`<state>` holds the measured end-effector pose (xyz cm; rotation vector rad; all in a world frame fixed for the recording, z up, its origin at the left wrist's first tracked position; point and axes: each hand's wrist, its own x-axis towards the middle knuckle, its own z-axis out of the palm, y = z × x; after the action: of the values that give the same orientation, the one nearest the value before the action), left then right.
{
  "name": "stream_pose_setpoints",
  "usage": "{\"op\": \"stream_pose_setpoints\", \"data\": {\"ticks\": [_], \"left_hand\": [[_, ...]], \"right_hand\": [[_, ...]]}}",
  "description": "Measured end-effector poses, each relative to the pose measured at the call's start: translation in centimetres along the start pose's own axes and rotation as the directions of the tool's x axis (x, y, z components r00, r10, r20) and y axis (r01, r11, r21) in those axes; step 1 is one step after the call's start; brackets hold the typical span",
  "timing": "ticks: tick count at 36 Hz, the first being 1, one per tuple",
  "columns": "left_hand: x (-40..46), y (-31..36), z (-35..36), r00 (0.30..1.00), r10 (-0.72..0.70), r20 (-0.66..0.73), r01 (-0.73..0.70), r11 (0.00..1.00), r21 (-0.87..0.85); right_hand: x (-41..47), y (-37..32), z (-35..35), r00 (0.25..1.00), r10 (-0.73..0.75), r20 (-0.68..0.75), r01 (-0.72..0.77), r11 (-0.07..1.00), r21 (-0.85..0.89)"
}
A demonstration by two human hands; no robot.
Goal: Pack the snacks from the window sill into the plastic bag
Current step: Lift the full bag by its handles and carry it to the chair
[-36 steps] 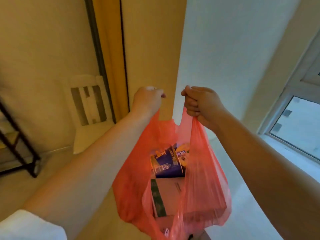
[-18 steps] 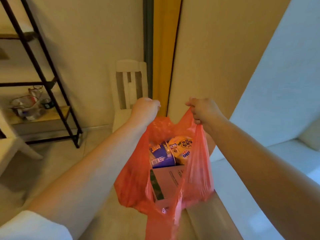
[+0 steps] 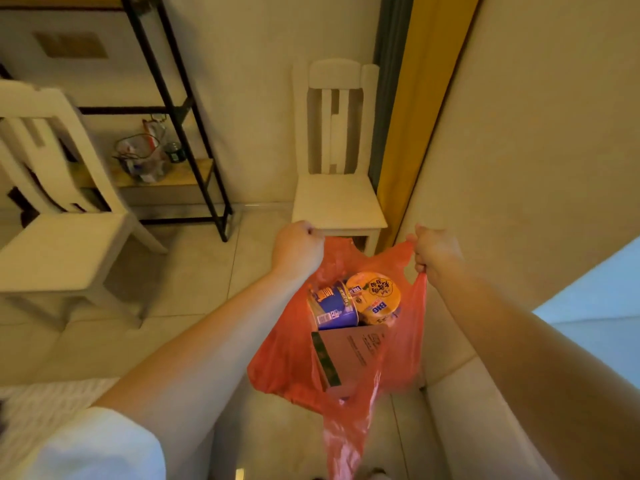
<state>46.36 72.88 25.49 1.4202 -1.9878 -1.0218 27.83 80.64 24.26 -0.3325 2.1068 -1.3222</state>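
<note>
Plastic bag [image 3: 287, 358] holds two cups, one box; both hands grip handles.

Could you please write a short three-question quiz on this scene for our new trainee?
1. True or false: each hand has a closed grip on one handle of the red bag.
2. Which item in the bag lies nearest the person? A) blue cup B) yellow cup C) brown box
3. Fill in: the white chair against the far wall stands just left of the yellow ____.

Key
1. True: the left hand and right hand each grip a handle.
2. C: the brown box lies nearer than the blue cup and yellow cup.
3. Curtain: the chair is beside the curtain.
</note>
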Motion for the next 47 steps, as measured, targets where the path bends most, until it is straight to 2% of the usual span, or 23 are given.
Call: {"op": "stream_pose_setpoints", "data": {"ticks": [3, 6, 10, 14, 18, 26, 32, 38, 43, 47], "left_hand": [[0.9, -1.7, 0.1, 0.999, -0.038, -0.017, 0.038, 0.999, 0.024], [2.0, -2.6, 0.1, 0.997, -0.055, -0.058, 0.057, 0.998, 0.030], [5.2, -3.0, 0.5, 0.993, -0.062, -0.102, 0.067, 0.996, 0.053], [8.2, -2.8, 1.0, 0.987, -0.077, -0.142, 0.086, 0.994, 0.062], [11.7, -1.1, 2.2, 0.977, -0.122, -0.177, 0.128, 0.991, 0.025], [17.3, 0.9, 3.9, 0.952, -0.210, -0.224, 0.202, 0.978, -0.058], [21.8, 2.3, 5.5, 0.949, -0.213, -0.232, 0.205, 0.977, -0.060], [28.7, 5.0, 6.0, 0.962, -0.145, -0.232, 0.142, 0.989, -0.030], [35.9, 6.0, 5.3, 0.969, -0.097, -0.227, 0.070, 0.990, -0.125], [41.5, 7.3, 4.5, 0.971, -0.037, -0.236, 0.007, 0.992, -0.126]], "right_hand": [[0.7, 0.4, 2.2, 0.999, 0.005, 0.046, -0.006, 1.000, 0.014], [1.8, 0.6, 3.9, 0.992, -0.068, 0.109, 0.072, 0.997, -0.039], [3.9, -0.3, 5.8, 0.986, -0.132, 0.105, 0.134, 0.991, -0.012], [6.4, -2.2, 7.1, 0.958, -0.183, 0.219, 0.200, 0.978, -0.058], [9.5, -4.6, 7.8, 0.936, -0.194, 0.292, 0.238, 0.964, -0.120], [14.1, -7.6, 8.5, 0.880, -0.217, 0.422, 0.278, 0.957, -0.087], [18.4, -9.7, 8.8, 0.893, -0.241, 0.379, 0.300, 0.948, -0.106], [23.3, -13.6, 10.5, 0.919, -0.305, 0.251, 0.343, 0.932, -0.121], [27.7, -17.8, 13.5, 0.918, -0.349, 0.190, 0.368, 0.927, -0.071], [31.1, -21.5, 15.2, 0.919, -0.367, 0.148, 0.383, 0.919, -0.098]]}}
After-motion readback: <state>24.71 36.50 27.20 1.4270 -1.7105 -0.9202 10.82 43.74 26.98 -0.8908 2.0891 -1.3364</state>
